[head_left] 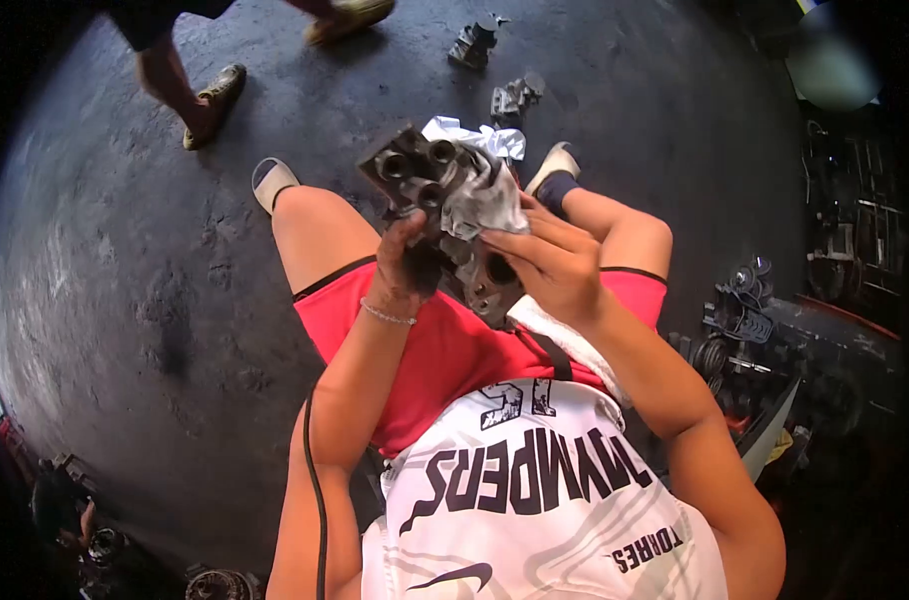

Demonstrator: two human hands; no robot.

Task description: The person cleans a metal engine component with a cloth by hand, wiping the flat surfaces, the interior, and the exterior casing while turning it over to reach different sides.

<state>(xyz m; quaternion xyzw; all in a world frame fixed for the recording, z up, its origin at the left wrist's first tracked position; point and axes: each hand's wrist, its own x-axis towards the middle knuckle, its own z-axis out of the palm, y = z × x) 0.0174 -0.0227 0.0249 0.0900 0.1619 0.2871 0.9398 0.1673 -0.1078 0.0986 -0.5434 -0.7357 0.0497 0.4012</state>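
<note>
Between my knees, above my lap, is a dark metal part [400,172] with round holes. My left hand [410,262], smudged dark, is closed round its lower left side. A crumpled grey-white rag [485,200] lies against the part's right side, pressed there by my right hand [555,258], whose fingers are together on the cloth. The lower end of the metal part, with another round hole, shows between my two hands. My right palm is turned away from view.
Two smaller metal parts [472,45] [517,97] and a white cloth [475,137] lie on the dark floor [175,250] ahead. Another person's legs and shoes [215,105] are at upper left. Machine parts [740,310] are at right; another person [63,505] is at lower left.
</note>
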